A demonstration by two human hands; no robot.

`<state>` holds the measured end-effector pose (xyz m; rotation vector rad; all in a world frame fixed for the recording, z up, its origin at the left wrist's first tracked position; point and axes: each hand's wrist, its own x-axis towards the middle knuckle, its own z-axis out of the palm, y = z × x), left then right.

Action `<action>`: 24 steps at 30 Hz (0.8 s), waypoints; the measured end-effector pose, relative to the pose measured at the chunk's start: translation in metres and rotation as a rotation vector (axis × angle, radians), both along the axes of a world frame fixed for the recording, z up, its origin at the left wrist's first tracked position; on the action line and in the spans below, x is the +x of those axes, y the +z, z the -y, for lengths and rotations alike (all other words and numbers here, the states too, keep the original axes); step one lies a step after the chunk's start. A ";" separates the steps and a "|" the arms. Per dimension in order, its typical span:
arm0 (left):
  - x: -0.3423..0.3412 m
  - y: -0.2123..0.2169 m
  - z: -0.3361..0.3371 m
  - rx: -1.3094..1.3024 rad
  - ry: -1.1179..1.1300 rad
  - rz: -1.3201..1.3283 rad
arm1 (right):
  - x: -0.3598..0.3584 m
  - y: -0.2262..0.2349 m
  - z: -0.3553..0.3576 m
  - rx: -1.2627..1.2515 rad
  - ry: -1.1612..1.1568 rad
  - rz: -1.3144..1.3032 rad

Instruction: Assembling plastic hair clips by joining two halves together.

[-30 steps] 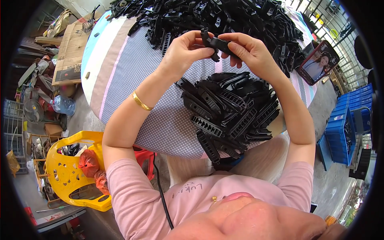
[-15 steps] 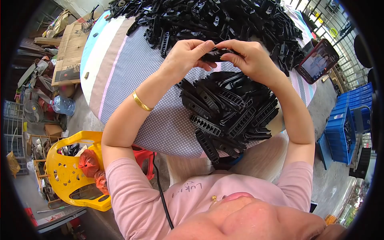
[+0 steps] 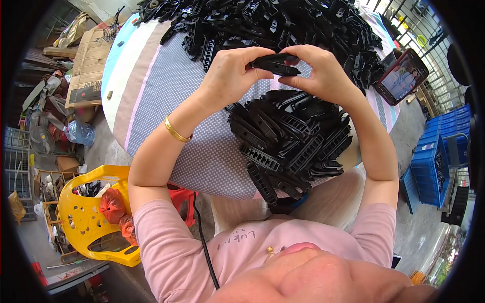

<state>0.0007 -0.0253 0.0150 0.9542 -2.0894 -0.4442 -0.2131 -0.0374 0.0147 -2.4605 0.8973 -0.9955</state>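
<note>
My left hand (image 3: 233,76) and my right hand (image 3: 323,74) both grip one black plastic part (image 3: 275,64), held level above the table between the fingertips. Below the hands lies a stacked pile of black ribbed plastic pieces (image 3: 290,141) near the table's front edge. A much larger heap of the same black parts (image 3: 262,22) covers the far side of the table. A gold bangle sits on my left wrist (image 3: 175,132).
The round table (image 3: 151,91) has a striped and dotted cloth. A phone (image 3: 401,76) with a lit screen lies at its right edge. A yellow plastic chair (image 3: 86,212) with red bags stands lower left; blue crates (image 3: 437,156) on the right; cardboard (image 3: 88,68) upper left.
Both hands have closed in on the black part and turned it flat; the fingertips now press it from both ends. The piles have not moved.
</note>
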 end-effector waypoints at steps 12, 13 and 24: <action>-0.003 0.002 -0.007 0.320 -0.272 -0.171 | -0.028 0.002 0.032 0.527 0.343 0.296; -0.004 0.006 -0.012 0.249 -0.318 0.003 | -0.036 0.000 0.040 0.490 0.180 0.305; 0.042 -0.009 0.037 -0.330 0.479 0.397 | -0.018 -0.031 0.051 -0.102 -0.585 -0.306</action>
